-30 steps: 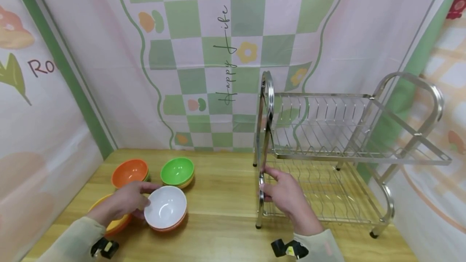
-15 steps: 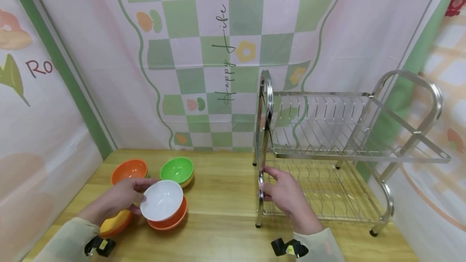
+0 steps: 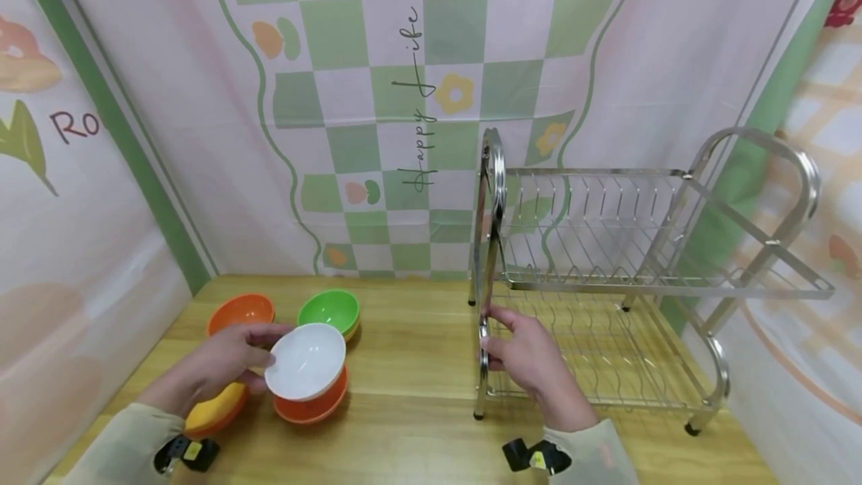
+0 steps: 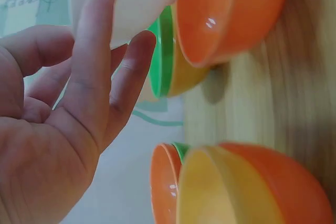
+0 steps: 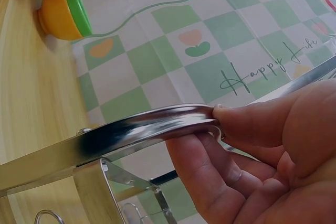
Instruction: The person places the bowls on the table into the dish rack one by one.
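Observation:
In the head view, my left hand (image 3: 232, 361) pinches the rim of a white bowl (image 3: 306, 361), which is raised and tilted above an orange bowl (image 3: 311, 409) on the table. The left wrist view shows the fingers (image 4: 92, 66) against the white bowl's outer wall (image 4: 123, 3). My right hand (image 3: 528, 361) grips the left frame tube of a two-tier metal dish rack (image 3: 494, 260). Close up in the right wrist view, thumb and fingers hold that shiny tube (image 5: 157, 127).
Behind the left hand stands another orange bowl (image 3: 241, 313). A green bowl (image 3: 330, 311) sits in a yellow one beyond the white bowl. A yellow bowl nested in an orange one (image 3: 214, 414) is partly hidden under the left forearm. The wooden table (image 3: 411, 365) lies between bowls and rack.
The white bowl has come up out of the orange bowl beneath it, lifted and tilted by my left hand. My right hand keeps its grip on the rack.

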A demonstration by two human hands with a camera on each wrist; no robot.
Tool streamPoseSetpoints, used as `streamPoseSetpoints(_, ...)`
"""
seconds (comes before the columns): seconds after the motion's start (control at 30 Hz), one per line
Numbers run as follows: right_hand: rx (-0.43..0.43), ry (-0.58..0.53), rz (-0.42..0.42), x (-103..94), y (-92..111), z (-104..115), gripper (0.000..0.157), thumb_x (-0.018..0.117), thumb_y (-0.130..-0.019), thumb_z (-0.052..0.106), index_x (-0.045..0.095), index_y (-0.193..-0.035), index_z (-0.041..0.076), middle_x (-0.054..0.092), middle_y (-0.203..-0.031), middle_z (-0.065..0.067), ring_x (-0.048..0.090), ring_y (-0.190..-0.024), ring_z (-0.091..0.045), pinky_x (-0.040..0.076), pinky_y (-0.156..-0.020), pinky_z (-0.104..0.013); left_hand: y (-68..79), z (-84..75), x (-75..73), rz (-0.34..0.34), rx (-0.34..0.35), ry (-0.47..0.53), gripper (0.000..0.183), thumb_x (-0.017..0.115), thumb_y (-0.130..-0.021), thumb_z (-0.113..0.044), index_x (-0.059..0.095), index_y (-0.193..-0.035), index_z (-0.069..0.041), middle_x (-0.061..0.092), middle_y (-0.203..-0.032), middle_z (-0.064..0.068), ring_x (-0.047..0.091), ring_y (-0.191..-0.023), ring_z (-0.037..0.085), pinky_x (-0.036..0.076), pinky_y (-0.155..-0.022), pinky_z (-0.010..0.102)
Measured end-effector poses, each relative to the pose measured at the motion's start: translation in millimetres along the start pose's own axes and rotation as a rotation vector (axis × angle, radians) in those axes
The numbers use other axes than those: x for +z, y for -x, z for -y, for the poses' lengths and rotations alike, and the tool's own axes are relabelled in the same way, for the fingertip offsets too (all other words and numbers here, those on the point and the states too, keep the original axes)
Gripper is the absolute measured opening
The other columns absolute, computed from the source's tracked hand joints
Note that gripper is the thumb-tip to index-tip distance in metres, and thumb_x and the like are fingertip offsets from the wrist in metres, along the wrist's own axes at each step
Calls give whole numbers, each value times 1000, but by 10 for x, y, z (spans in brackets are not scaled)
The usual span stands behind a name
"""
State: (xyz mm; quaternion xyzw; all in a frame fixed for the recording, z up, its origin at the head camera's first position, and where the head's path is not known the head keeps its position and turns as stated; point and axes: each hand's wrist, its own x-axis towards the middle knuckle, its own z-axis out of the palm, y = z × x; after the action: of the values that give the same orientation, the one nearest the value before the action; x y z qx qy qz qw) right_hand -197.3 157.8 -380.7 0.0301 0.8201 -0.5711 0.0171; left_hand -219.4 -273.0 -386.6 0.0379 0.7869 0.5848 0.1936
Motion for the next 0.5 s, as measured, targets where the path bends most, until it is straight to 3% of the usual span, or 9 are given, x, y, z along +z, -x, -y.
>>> streamPoseSetpoints(0.23, -8, 1, -1, -1, -5, -9, 56, 64, -93, -1, 50, -147, 10, 60, -121, -21, 69, -73, -22, 61, -68, -37, 47, -126, 173, 36, 28, 86, 56, 63, -87, 8, 50, -141, 6, 46, -142, 29, 64, -92, 33, 60, -71, 50)
streamPoseSetpoints(0.5, -13, 2, -2, -3, 3, -15, 56, 64, -93, -2, 51, -146, 9, 59, -125, -22, 68, -72, -22, 61, -67, -34, 126, -253, 410, 46, 33, 127, 55, 67, -85, 4, 54, -138, 4, 54, -132, 21, 64, -86, 32, 61, -68, 43)
